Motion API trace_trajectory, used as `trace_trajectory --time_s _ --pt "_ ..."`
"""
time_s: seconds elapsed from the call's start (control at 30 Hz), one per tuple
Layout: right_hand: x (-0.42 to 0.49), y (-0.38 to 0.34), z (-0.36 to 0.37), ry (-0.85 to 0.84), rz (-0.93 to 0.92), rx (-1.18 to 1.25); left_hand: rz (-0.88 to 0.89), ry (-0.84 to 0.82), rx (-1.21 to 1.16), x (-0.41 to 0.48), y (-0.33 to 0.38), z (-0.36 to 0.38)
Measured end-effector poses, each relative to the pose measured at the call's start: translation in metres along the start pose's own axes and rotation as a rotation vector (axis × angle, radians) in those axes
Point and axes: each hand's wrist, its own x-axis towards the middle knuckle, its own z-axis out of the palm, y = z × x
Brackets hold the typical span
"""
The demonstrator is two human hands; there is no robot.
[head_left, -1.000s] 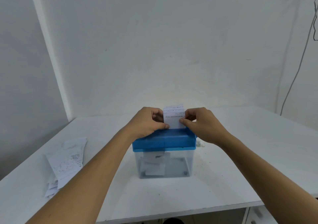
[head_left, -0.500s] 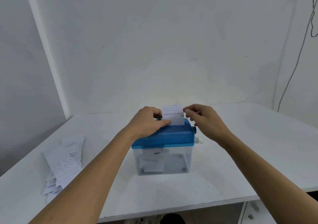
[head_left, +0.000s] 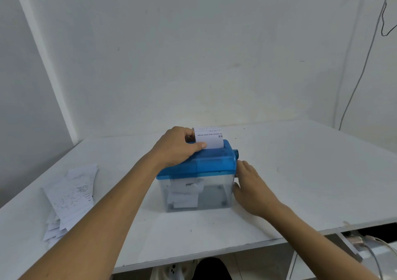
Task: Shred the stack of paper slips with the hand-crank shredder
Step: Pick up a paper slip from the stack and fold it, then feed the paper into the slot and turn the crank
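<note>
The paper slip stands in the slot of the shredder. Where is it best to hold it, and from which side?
Pinch the slip by its left edge just above the slot, coming from the left, as the left hand does. It stands upright there, and the shredder has its crank end on the right, which should probably stay free.

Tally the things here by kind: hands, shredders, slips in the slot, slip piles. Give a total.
Hands: 2, left hand, right hand
Shredder: 1
Slip in the slot: 1
Slip pile: 1
Total: 5
</note>
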Motion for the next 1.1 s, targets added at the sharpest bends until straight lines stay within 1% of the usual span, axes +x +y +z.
trace_trajectory --time_s 0.13,0.3,0.4,0.5,0.63,0.67,0.77,0.83,0.93,1.03,1.1 --pt "-0.002 0.0 0.004 0.022 -0.011 -0.093 -0.018 0.005 0.045 0.001 0.0 0.001" --pt "-0.007 -0.006 -0.003 0.016 0.003 -0.202 -0.03 -0.029 0.026 -0.003 0.003 0.003" --pt "-0.009 -0.01 -0.008 0.004 0.022 -0.265 -0.075 -0.017 0.154 -0.006 0.007 0.005" --pt "-0.01 -0.013 -0.013 -0.039 0.044 -0.327 -0.165 -0.036 0.31 -0.008 0.01 0.006" --pt "-0.016 -0.023 -0.025 -0.078 0.074 -0.351 -0.218 -0.065 0.366 -0.01 0.015 0.005" --pt "-0.017 -0.025 -0.03 -0.106 0.085 -0.349 -0.225 -0.068 0.366 -0.011 0.017 0.005" --pt "-0.013 -0.033 -0.048 -0.256 0.135 -0.323 -0.234 -0.086 0.355 -0.01 0.017 0.005" --pt "-0.009 -0.046 -0.067 -0.349 0.176 -0.266 -0.244 -0.102 0.342 -0.009 0.018 0.004" --pt "-0.01 -0.068 -0.093 -0.484 0.217 -0.255 -0.238 -0.137 0.298 -0.01 0.021 0.004" --pt "-0.004 -0.08 -0.113 -0.499 0.249 -0.202 -0.23 -0.157 0.289 -0.009 0.02 0.004" --pt "0.0 -0.087 -0.124 -0.54 0.258 -0.215 -0.22 -0.164 0.292 -0.008 0.019 0.004"
